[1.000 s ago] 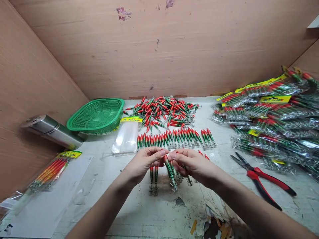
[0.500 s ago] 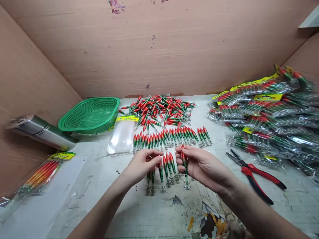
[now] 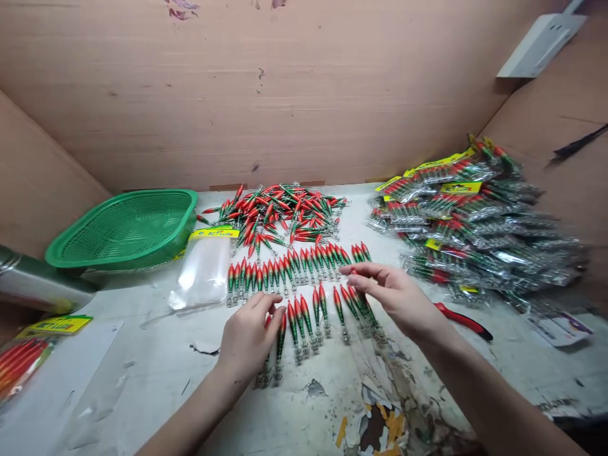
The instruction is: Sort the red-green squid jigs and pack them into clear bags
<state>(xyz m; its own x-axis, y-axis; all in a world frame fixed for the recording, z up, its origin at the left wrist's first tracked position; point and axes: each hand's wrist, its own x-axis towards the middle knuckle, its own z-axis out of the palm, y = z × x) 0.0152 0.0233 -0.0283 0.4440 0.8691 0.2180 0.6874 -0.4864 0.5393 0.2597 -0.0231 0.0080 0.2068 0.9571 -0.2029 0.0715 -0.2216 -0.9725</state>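
Slim fishing lures with red tops, green bodies and clear hooks stand in a loose front row on the table. My left hand is at the row's left end, thumb and fingers closed round the top of a lure. My right hand reaches over the right end, its thumb and fingers pinching a lure's red tip. The lower bodies of several lures show below it, close together. Behind them runs a longer row of like lures, and farther back lies a heap of more.
A green basket and clear bags with yellow headers are at the left. Packed lures are piled at the right, with red-handled pliers partly behind my right arm. A metal cylinder stands far left.
The view has swung right. My right hand has moved from holding a lure upright near the middle to the front row's right end. My left hand has shifted to the row's left end.
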